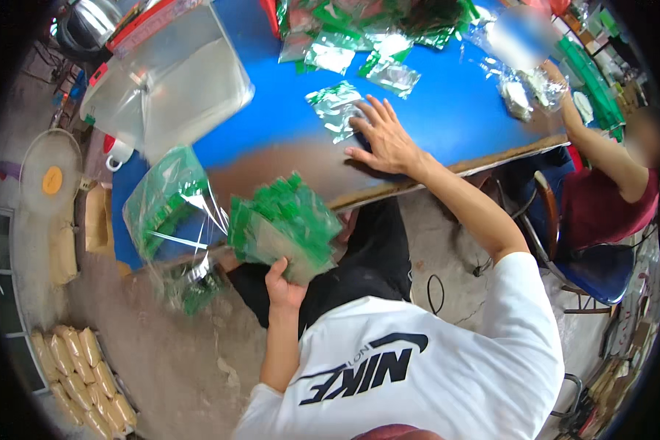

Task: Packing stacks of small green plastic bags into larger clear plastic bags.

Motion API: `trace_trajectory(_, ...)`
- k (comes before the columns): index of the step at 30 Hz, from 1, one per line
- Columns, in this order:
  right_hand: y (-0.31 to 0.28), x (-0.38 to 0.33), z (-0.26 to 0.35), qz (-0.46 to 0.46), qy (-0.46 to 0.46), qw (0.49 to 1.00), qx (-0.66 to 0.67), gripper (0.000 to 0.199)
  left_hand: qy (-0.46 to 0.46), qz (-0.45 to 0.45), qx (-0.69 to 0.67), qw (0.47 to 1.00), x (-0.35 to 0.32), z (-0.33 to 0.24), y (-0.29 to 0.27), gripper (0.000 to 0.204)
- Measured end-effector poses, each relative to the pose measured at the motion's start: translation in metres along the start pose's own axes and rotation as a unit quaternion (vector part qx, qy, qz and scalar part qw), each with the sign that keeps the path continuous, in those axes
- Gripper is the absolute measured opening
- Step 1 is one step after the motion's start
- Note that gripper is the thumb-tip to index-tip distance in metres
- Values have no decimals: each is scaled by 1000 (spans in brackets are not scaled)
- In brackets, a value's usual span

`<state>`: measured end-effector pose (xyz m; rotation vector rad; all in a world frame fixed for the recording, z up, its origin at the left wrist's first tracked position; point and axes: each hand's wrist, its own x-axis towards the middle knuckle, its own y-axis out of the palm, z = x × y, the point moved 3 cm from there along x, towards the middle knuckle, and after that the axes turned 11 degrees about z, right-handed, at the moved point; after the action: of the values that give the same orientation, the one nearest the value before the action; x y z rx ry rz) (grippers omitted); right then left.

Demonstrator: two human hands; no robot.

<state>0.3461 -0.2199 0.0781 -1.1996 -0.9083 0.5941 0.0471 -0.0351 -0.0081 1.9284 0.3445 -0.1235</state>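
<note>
At far left, a round white fan guard (50,176) and a row of tan, pillow-shaped packets (81,381) lie on the rough concrete floor (169,352). Above them, a clear rigid plastic tub (176,73) rests on the blue table (433,103). A thin, crinkled clear plastic bag (172,213) holding green pieces hangs at the table's near edge, where the blue coating is worn to bare brown. Just right of the bag, the left hand (282,282) grips from below a thick stack of flat green sachets (286,224), fingers closed around its lower end; the stack is held off the table, above the lap. Further right, the right hand (385,139) lies flat on the tabletop, fingers spread, fingertips touching a glossy silver-and-green foil sachet (337,110). A loose heap of similar sachets (367,29) covers the table's far side. At far right, another person's arm (601,147) reaches to the table's corner beside a blue chair (601,271). Bare floor lies open below the table edge at lower left.
</note>
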Motion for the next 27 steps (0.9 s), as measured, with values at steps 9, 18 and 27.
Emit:
trace_trajectory(9,-2,-8,120,133,-22,862,488,61,39,39,-34,998,12,-6,25,56)
trace_trajectory(18,12,-8,151,31,3,898,440,127,53,0,101,993,9,-20,55,38)
trace_trajectory(27,-51,34,88,-51,-107,852,509,120,109,96,561,815,112,-104,92,69)
